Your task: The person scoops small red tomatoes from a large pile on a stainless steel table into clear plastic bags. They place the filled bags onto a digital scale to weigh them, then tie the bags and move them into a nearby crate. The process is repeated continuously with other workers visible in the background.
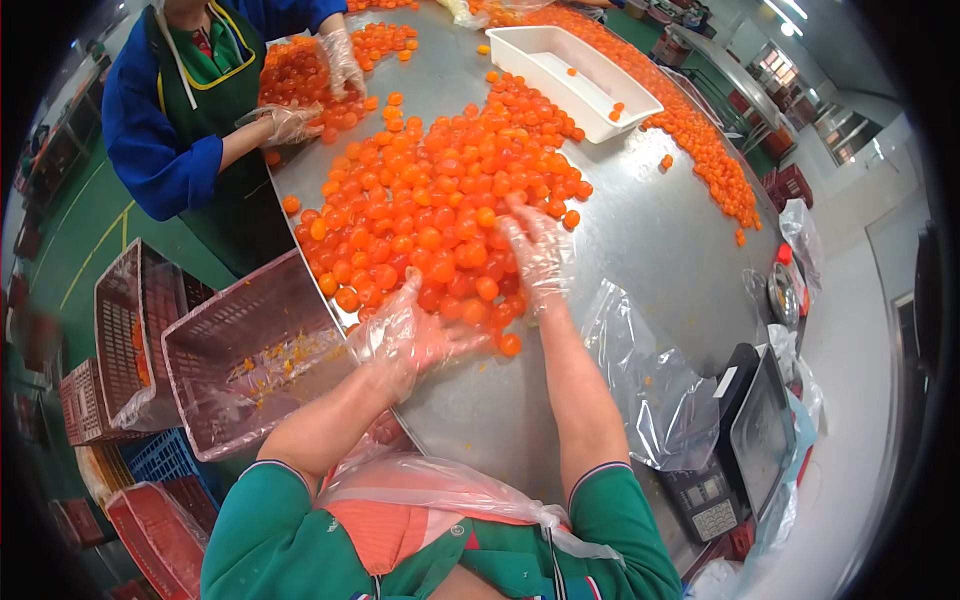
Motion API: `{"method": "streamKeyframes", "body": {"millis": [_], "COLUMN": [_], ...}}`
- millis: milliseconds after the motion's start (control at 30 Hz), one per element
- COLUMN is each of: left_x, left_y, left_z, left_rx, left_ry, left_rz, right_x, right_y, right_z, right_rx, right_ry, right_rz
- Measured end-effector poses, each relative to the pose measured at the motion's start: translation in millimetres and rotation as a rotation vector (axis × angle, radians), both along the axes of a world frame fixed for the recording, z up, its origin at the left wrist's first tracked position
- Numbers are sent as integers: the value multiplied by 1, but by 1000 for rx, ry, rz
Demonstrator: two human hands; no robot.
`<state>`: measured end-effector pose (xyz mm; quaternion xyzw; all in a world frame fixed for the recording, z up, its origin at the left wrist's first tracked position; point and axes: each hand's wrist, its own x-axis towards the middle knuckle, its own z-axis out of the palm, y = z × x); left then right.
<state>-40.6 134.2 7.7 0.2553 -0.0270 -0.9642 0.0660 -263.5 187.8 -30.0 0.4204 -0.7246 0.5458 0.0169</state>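
A large heap of glossy, round orange egg yolks (420, 215) is spread over the metal table (470, 400). My left hand (412, 330), in a clear plastic glove, lies along the near edge of the heap with fingers stretched out and thumb apart. On the heap's right side my right hand (538, 252), gloved the same way, rests with its fingers apart against the yolks. Some yolks sit between the two hands, but neither hand grips any. The right fingertips are partly hidden among the yolks.
Across the table's left side, a co-worker's gloved hands (290, 122) touch another heap. A white tray (575, 80) with a few yolks stands farther back. A maroon crate (255, 350) adjoins the left edge. At right are a plastic bag (650, 385) and a scale (710, 500).
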Motion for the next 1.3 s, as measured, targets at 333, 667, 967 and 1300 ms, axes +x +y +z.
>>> {"method": "streamKeyframes", "body": {"millis": [333,667,967,1300], "left_x": [-39,-27,-24,-23], "left_y": [0,5,2,-4], "left_z": [-11,-14,4,-1], "left_rx": [-157,-127,-77,-144], "left_ry": [-67,119,214,259], "left_rz": [300,301,187,160], "right_x": [96,124,100,103], "right_y": [18,35,62,182], "right_z": [32,54,87,42], "right_rx": [56,154,-62,667], "right_ry": [-62,354,122,493], "right_rz": [149,35,84,-535]}}
